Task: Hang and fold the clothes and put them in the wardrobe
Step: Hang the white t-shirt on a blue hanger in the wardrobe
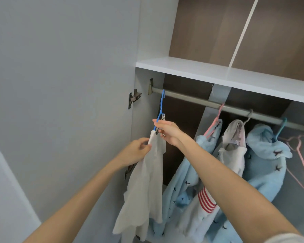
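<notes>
White garment [144, 181] hanging limp from a blue hanger [161, 109], hooked over the rail [191, 98] at its far left end, close against the wardrobe's side wall. Pinched at its top edge by the left hand [135, 151], thumb and fingers [146, 146] closed narrowly on the cloth just under the hanger's lower end. Steadied higher up by the right hand [167, 131], curled round the hanger beside a small clip [157, 131]. Clip biting the cloth or not: cannot tell.

Probably the seating or clipping step, near done for this piece. To do it well:
- Brace the hanger with the right hand to stop the hook swinging off the rail.
- Feed the top edge fully home with the left before letting go.
- Release cloth first, hanger second.
- Check the drape, with most of the weight off to one side and likely to drag free.

Further right along the rail, well apart:
- a pale blue hooded garment [181, 174] on a pink hanger [218, 116]
- a white one with red stripes [233, 151]
- another pale blue one [265, 165]
- an empty pink hanger [299, 148] near the right end

Above, a white shelf [200, 71]. To the left, the open door [60, 85] and its hinge [134, 98].
</notes>
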`<state>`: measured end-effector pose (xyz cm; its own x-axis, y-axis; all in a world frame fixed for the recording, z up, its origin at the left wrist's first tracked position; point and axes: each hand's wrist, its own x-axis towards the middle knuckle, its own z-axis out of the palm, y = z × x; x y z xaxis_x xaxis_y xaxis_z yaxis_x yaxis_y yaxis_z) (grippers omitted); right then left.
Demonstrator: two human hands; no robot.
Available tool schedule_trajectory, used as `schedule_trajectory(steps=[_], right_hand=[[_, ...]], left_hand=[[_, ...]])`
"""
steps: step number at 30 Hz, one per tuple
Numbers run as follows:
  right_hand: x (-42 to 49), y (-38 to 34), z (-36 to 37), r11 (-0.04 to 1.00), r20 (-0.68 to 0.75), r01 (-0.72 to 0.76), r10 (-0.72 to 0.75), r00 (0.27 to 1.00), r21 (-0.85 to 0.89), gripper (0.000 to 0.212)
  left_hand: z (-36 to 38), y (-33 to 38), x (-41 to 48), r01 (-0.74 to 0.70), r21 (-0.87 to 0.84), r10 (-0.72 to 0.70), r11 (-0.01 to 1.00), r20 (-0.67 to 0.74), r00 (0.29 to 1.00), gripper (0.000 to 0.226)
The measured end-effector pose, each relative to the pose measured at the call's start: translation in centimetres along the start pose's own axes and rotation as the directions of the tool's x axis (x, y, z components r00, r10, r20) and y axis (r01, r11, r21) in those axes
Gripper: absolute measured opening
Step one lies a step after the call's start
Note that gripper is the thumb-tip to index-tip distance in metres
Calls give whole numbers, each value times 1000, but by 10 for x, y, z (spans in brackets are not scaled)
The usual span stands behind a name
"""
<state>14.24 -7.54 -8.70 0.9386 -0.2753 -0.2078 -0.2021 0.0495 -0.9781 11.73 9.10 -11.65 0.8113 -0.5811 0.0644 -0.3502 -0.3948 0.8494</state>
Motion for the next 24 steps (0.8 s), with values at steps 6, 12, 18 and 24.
schedule_trajectory(steps=[6, 12, 18, 24], right_hand=[[53, -15, 4, 999, 19, 23, -23, 1000, 46, 33], [107, -26, -1, 998, 11, 59, -59, 998, 6, 34], [148, -26, -11, 999, 54, 37, -38, 998, 25, 34], [176, -17, -17, 999, 81, -37, 39, 996, -30, 33]], left_hand=[[-9, -13, 48, -41, 79, 48, 996, -80, 996, 25], [-7, -22, 102, -32, 133, 54, 991, -163, 985, 34], [1, -32, 142, 33, 170, 2, 985, -202, 979, 24], [5, -53, 167, 162, 186, -119, 969, -221, 968, 29]])
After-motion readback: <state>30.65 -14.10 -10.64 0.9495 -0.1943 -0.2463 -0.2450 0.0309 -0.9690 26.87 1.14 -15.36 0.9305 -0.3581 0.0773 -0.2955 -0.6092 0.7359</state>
